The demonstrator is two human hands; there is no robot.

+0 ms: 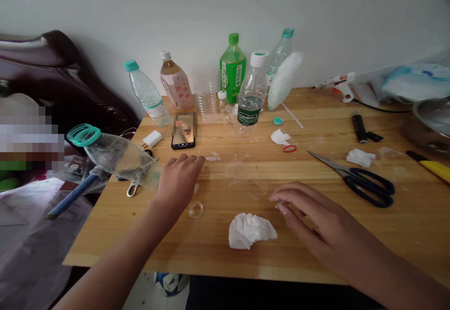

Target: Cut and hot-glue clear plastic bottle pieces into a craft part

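My left hand (179,174) is wrapped round the cut end of a clear plastic bottle (116,153) that lies on its side, its teal cap ring pointing left past the table edge. My right hand (309,214) rests palm down on the wooden table (404,225) with its fingers stretched out and loosely together, holding nothing. Its fingertips lie next to a clear plastic piece (253,186) that is hard to make out. A crumpled white tissue (249,230) lies just left of that hand. A small clear ring (195,209) sits below my left hand.
Black-handled scissors (362,181) lie at the right. Several bottles (232,69) stand along the wall, with a phone (183,134) in front. A glue gun (339,84), a metal bowl (431,122), a red rubber band (290,149) and tissue scraps (358,157) are further right.
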